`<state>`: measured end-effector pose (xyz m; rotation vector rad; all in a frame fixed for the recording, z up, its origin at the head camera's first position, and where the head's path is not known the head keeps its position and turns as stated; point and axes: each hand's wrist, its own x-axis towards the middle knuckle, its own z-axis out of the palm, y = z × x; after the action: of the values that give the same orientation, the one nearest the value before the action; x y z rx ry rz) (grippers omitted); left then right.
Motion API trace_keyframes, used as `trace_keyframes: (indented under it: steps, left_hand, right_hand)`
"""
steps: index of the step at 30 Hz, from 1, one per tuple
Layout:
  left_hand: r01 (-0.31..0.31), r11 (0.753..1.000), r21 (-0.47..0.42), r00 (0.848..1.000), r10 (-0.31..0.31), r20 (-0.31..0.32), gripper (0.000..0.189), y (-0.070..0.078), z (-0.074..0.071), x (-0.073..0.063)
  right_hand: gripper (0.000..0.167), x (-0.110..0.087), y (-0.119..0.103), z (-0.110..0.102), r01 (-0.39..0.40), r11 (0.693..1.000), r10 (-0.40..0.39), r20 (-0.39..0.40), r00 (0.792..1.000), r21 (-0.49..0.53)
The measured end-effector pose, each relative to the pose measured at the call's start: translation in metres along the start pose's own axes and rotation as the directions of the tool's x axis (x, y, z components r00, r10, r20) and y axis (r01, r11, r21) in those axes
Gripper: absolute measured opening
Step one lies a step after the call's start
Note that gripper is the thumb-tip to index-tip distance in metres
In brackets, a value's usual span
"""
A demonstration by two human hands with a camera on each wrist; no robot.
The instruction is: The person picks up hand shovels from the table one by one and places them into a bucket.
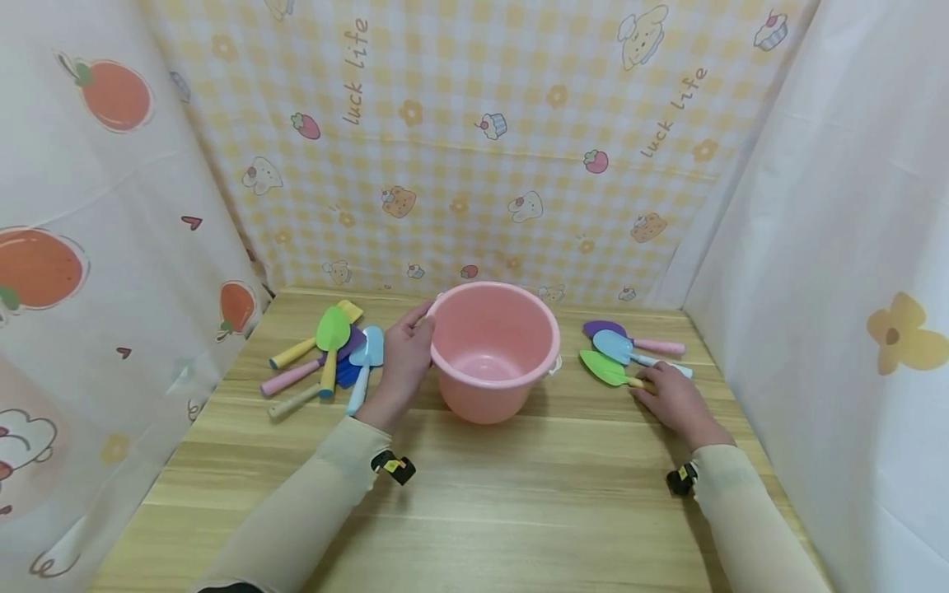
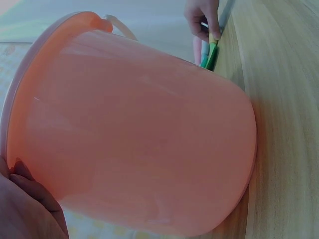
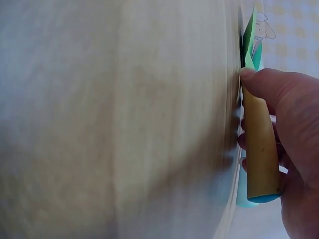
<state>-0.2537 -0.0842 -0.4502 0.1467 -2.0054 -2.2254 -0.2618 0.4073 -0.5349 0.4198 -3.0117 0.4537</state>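
Observation:
A pink plastic bucket (image 1: 485, 403) stands upright on the wooden table. My left hand (image 1: 406, 358) grips its rim on the left side, the thumb near the inner edge and the other fingers partly hidden behind it. At the right, my right hand (image 1: 673, 401) holds a green toy trowel (image 1: 604, 368) by its yellow handle (image 3: 261, 149). In the right wrist view the thumb lies along the handle and the fingers curl beneath it. Just behind that trowel lie a light blue trowel (image 1: 612, 347) and a purple trowel with a pink handle (image 1: 658, 347).
Left of the bucket lies a heap of several toy garden tools, among them a green trowel (image 1: 333, 329), a light blue shovel (image 1: 368, 346) and a pink-handled purple one (image 1: 291, 377). Printed curtains (image 1: 460, 148) enclose the wooden table (image 1: 519, 511) at the back and both sides.

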Motion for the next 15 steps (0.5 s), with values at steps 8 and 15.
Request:
trace_keyframes:
  steps: [8, 15]
  left_hand:
    - [0.017, 1.000, 0.006, 1.000, -0.017, 0.002, 0.045, 0.0006, -0.0010, -0.0009]
    - [0.015, 1.000, 0.003, 1.000, -0.015, 0.016, 0.043, 0.0022, -0.0021, -0.0012]
  right_hand:
    - [0.029, 0.0014, -0.0013, -0.0008, -0.012, 1.000, 0.011, 0.025, 1.000, 0.016]
    - [0.026, 0.0055, -0.0038, -0.0031, -0.015, 1.000, 0.014, 0.029, 0.999, 0.017]
